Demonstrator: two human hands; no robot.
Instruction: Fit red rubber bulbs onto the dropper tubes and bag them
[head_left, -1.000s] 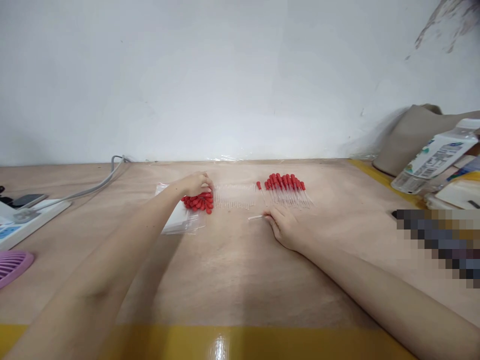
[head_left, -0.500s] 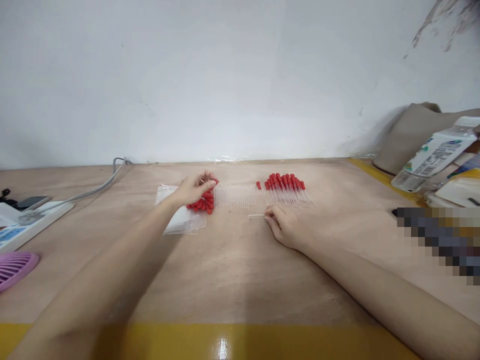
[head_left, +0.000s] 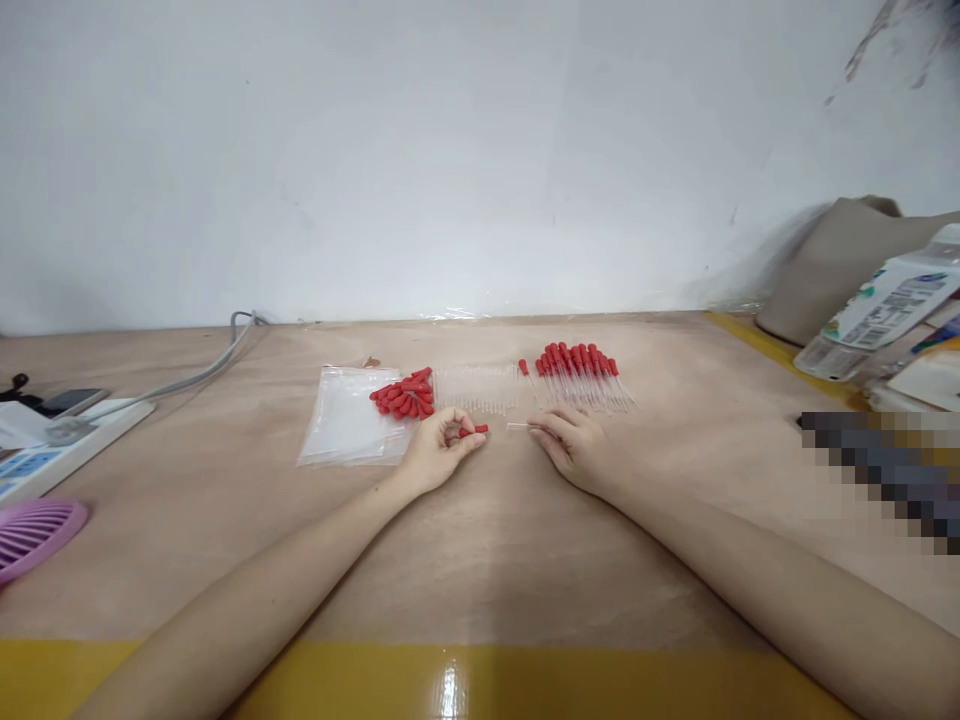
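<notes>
Head view: your left hand (head_left: 435,452) and right hand (head_left: 574,447) face each other low over the worktop (head_left: 420,590).
Left hand: thumb and fingers pinch a red cap (head_left: 475,431), its free end pointing right.
Right hand: fingertips close together on a thin clear tube (head_left: 517,427); its bare end points at the cap, near but apart.
Red pile: loose red caps (head_left: 405,398) heap up beyond your left hand, partly over a clear plastic bag (head_left: 345,425).
Clear row: uncapped tubes (head_left: 474,390) lie side by side right of the pile, probably separate pieces, though too faint to count.
Capped group: red-ended tubes (head_left: 578,364) lie fanned beyond your right hand, caps toward the wall (head_left: 420,160).
Right edge: a labelled bottle (head_left: 892,298) leans at a tilt.
</notes>
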